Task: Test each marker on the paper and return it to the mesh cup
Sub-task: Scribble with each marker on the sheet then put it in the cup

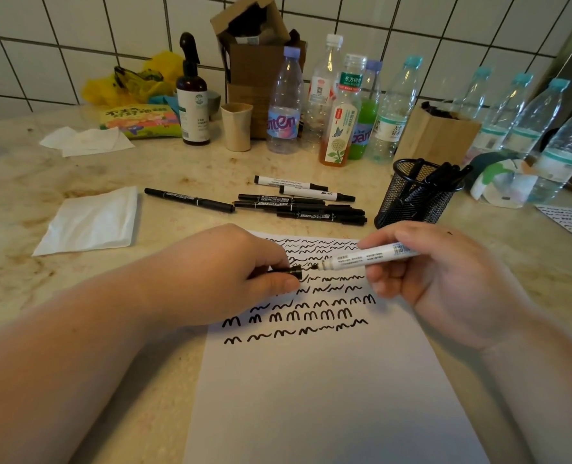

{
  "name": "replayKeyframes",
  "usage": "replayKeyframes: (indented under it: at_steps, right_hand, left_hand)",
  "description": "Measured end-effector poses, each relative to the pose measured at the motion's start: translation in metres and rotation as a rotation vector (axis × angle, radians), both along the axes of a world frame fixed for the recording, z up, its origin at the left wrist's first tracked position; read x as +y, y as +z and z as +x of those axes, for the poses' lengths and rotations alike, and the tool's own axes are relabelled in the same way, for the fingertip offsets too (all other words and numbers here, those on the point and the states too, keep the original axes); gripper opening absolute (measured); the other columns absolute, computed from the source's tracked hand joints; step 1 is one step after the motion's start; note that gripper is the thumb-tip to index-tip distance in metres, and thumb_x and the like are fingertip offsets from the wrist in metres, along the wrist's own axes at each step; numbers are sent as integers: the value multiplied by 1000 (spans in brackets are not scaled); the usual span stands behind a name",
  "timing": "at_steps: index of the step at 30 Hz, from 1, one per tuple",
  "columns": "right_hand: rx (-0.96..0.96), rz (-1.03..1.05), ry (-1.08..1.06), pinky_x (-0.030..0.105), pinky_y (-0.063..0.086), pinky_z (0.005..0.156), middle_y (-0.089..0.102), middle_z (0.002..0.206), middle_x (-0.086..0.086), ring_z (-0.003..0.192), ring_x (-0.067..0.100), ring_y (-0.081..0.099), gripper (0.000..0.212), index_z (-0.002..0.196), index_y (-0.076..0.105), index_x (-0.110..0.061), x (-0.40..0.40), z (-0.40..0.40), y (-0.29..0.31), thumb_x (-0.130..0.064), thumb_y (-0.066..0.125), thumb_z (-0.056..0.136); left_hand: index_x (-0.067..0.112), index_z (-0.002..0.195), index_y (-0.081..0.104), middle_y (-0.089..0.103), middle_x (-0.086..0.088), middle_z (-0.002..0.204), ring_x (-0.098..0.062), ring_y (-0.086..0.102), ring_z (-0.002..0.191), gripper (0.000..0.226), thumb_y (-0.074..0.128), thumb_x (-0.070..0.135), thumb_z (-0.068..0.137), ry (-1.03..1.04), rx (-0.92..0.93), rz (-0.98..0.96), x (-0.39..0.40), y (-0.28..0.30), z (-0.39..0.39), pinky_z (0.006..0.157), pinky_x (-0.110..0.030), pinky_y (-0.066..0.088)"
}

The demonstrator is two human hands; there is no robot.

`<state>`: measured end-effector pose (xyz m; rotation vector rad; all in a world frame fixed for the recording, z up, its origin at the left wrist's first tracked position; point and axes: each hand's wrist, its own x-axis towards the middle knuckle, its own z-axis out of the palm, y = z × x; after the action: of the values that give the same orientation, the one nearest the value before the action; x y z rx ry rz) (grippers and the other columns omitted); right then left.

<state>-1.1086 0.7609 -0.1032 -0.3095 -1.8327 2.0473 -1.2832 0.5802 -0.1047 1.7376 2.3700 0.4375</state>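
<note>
The right hand (445, 279) is gripping a white marker (371, 257) — the left hand (237, 276) is pinching its black cap (293, 273) above the scribbled paper (328, 380).

Soft even light, faint shadows — edges bowed

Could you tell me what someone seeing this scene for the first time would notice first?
Front and centre, the right hand holds a white marker and the left hand pinches its black cap, over a paper covered in black squiggles. Behind lie loose markers, with a black mesh cup to their right.
</note>
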Motion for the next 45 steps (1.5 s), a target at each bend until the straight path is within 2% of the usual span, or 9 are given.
replayKeyframes:
  at_steps: [5,11,24,27,30,33,35,39,45]
  right_hand:
    - [-65,120,-1,30,54,59,73,79,23,66,26,66,20,92,78,-3,-1,1,-2,-14,62,85]
    - [-119,210,57,28,53,62,76,93,22,70,22,68,19,96,77,-14,-1,0,-8,-19,62,86]
    - [-46,239,143,36,49,58,72,82,16,59,26,63,15,93,74,-19,-6,0,-13,-28,65,85]
    - [-41,293,106,29,44,51,64,67,10,52,23,54,12,93,73,-17,-7,-1,-11,-25,65,89]
    - [-35,284,46,26,37,47,52,56,7,48,21,44,8,92,71,-14,-5,-2,-7,-18,64,91]
    - [31,217,-77,32,31,50,52,58,9,51,22,44,15,91,71,-13,-2,-3,-4,-12,57,87]
    - [82,235,-291,35,34,53,56,61,7,55,22,48,17,92,71,-16,0,-2,1,-9,57,91]
    - [65,408,-712,35,48,61,60,69,2,60,18,56,17,102,69,-21,9,4,22,-11,56,97]
    - [-68,622,-844,39,48,61,63,60,0,57,18,57,14,96,68,-29,23,-2,43,-29,56,90]
  left_hand:
    - [44,105,64,64,12,75,-5,58,68,30,44,61,89,-6,3,15,1,1,1,57,-21,45]
    - [39,108,64,68,13,87,-5,61,78,36,42,60,89,7,7,22,2,-2,3,72,-33,54]
    - [30,87,57,57,9,71,-7,54,68,25,44,49,96,0,23,23,4,-2,8,62,-25,45]
    - [33,88,60,61,10,73,-6,56,69,24,45,52,93,2,-28,87,3,1,8,61,-24,46]
    - [46,98,58,65,16,74,0,58,70,17,49,56,88,21,-109,182,5,3,7,57,-19,41]
    - [48,127,44,65,13,71,6,58,67,50,43,67,80,53,-134,208,6,2,2,54,-14,36]
    - [44,135,38,64,9,71,6,59,69,62,38,69,78,79,-129,220,3,1,-2,56,-16,39]
    - [44,133,40,63,6,68,5,57,65,46,42,61,90,91,-130,225,-1,0,-5,52,-14,39]
    - [47,125,45,62,3,67,-4,56,60,34,43,59,94,60,-100,188,-3,-1,-6,48,-17,37]
